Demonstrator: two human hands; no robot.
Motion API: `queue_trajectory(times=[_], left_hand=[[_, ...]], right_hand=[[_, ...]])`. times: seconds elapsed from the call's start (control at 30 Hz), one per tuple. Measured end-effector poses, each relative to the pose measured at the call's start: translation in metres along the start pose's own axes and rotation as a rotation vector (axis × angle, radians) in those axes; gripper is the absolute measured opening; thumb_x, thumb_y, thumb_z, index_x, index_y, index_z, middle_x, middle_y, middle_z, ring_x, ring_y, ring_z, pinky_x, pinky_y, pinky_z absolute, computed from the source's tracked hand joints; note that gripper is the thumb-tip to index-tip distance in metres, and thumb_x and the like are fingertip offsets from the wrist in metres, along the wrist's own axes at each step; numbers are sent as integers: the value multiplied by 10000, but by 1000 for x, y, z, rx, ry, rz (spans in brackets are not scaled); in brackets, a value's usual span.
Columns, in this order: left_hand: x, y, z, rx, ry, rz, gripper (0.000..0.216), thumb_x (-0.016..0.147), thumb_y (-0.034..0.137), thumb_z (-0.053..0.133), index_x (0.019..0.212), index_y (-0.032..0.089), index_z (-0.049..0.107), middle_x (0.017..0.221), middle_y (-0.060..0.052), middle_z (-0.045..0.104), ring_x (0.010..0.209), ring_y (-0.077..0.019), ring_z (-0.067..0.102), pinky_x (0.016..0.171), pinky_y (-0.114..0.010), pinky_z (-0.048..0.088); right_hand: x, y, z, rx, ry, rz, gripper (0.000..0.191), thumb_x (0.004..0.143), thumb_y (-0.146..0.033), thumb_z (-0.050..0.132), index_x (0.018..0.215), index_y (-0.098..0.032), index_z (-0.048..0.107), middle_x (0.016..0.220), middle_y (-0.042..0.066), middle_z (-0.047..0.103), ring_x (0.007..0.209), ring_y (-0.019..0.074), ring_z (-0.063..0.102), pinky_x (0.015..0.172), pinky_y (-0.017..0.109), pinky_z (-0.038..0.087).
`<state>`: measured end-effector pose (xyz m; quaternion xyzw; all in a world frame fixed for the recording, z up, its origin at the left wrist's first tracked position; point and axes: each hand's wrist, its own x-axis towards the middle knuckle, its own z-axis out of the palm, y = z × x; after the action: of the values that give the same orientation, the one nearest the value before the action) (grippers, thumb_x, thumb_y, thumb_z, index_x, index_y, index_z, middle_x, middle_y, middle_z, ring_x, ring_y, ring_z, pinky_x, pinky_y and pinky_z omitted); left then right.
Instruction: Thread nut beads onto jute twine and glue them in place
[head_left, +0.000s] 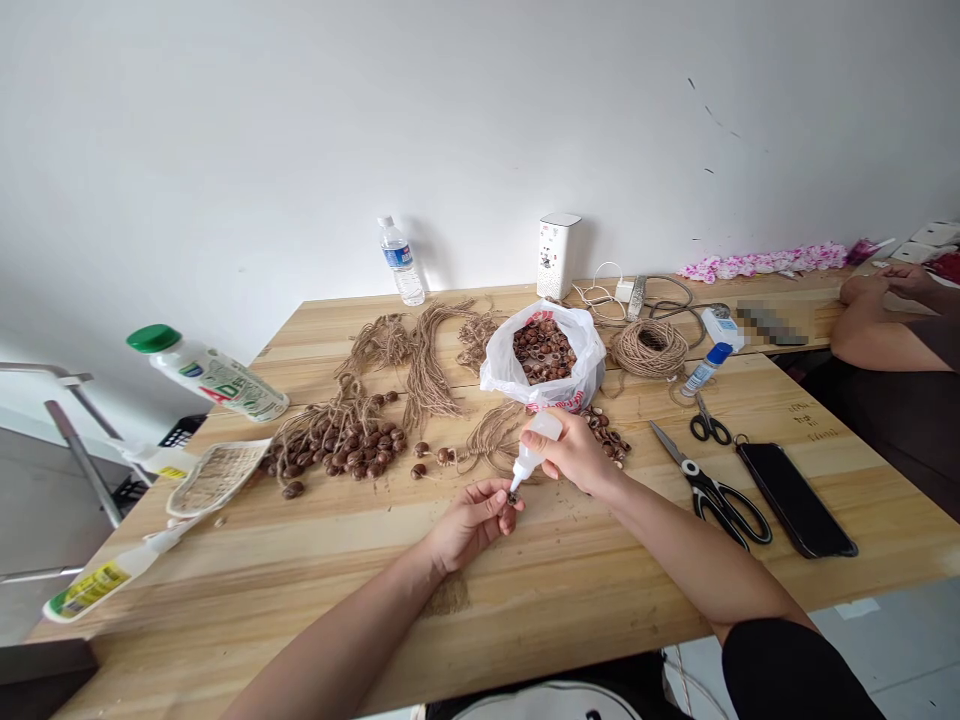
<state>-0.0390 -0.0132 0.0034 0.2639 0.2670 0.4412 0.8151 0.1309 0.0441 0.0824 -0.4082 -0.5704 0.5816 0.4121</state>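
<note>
My right hand (pixel 577 455) is wrapped round a small white squeeze bottle (pixel 534 448), tilted with its nozzle down. The nozzle tip meets a small dark nutshell (pixel 513 497), pinched in the fingertips of my left hand (pixel 476 525). Just beyond my hands lies a bundle of twine cords (pixel 499 435), with a few brown nuts (pixel 421 450) at its left. A white plastic bag (pixel 502 360) of brown shell halves (pixel 544 350) stands behind my right hand. More shell pieces (pixel 609 440) lie beside that hand, partly hidden by it.
Left are corded nuts (pixel 352 450), a woven tray (pixel 217 478), a green-capped bottle (pixel 217 378) and a glue bottle (pixel 105 580). Right are scissors (pixel 720 500), a phone (pixel 796 498), a blue-capped bottle (pixel 706 370) and a twine roll (pixel 649 348). Another person's arms (pixel 892 310) rest at far right.
</note>
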Motion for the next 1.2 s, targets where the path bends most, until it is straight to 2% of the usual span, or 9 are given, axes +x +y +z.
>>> queue_trajectory(times=[0.37, 1.2], left_hand=[[0, 1, 1, 4, 8, -7, 204, 714, 235, 717, 875, 120, 668, 766, -86, 693, 510, -81, 504, 558, -252, 388], [-1, 0, -2, -12, -6, -5, 187, 724, 212, 705, 888, 126, 677, 779, -94, 702, 517, -79, 515, 566, -244, 397]], right_hand=[[-4, -4, 0, -76, -22, -17, 341, 714, -481, 676, 811, -169, 578, 601, -34, 534, 344, 56, 391, 287, 195, 289], [-4, -4, -2, -118, -29, -44, 328, 732, -457, 672, 833, -163, 566, 608, -33, 532, 337, 56, 402, 291, 190, 285]])
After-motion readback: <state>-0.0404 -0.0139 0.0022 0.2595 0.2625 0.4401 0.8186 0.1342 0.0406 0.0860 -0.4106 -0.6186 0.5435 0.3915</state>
